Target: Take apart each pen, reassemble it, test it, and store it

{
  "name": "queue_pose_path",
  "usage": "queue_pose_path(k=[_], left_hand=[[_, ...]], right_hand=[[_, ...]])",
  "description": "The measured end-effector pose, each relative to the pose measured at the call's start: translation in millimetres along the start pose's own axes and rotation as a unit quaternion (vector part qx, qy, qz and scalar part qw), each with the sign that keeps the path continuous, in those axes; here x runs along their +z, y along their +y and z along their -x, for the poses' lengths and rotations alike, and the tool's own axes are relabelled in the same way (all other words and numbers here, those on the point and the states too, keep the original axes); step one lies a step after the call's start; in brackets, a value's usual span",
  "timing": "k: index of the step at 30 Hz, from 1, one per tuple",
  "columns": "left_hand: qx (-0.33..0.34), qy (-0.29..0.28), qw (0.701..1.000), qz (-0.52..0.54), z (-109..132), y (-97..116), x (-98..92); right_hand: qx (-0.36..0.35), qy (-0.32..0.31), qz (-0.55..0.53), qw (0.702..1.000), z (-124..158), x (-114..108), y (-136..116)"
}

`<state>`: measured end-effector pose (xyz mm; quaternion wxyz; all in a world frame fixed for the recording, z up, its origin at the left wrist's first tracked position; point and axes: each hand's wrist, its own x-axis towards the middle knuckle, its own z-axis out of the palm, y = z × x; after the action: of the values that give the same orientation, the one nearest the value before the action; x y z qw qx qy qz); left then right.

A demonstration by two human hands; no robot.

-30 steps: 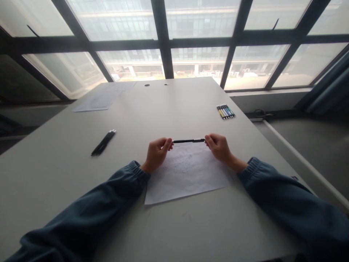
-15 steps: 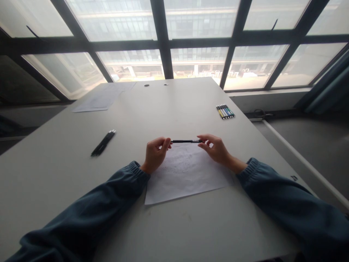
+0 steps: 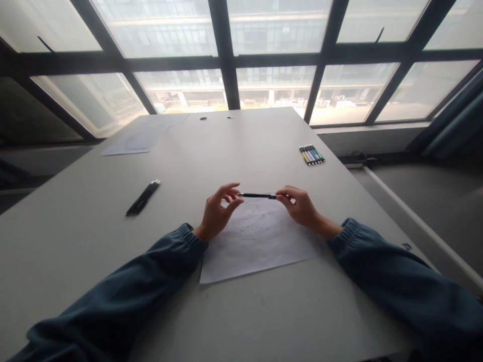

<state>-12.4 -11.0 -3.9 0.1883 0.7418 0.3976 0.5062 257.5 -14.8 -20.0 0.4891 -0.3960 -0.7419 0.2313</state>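
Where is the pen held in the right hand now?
In the head view, the pen is just right of centre, by the far edge of the paper, between the right hand, which grips it, and the left hand.

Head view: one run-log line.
right hand: pinching black pen | left hand: open, at pen's left end | paper: on table

I count one single pen, two pen groups, one near sheet.
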Motion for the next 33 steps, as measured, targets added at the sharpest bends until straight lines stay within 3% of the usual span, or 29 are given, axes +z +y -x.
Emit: queue_pose_path(k=[7,18,26,33], left_hand=[[0.074,0.008,0.996,-0.047,0.2,3.8,-2.0],[0.064,-0.003,0.997,-0.048,-0.5,5.0,-1.4],[0.074,-0.042,0.992,-0.089,1.3,-1.1,-1.5],[0.103,-0.090,0.983,-0.126,-0.4,-1.8,-4.6]], right_hand=[[0.005,-0.008,0.000,1.000,0.4,-0.4,-1.2],[0.021,-0.014,-0.014,1.000,0.5,-2.2,-3.3],[0.027,-0.021,0.030,0.999,0.7,-3.5,-3.7],[0.012,-0.024,0.004,1.000,0.3,-2.3,-0.8]])
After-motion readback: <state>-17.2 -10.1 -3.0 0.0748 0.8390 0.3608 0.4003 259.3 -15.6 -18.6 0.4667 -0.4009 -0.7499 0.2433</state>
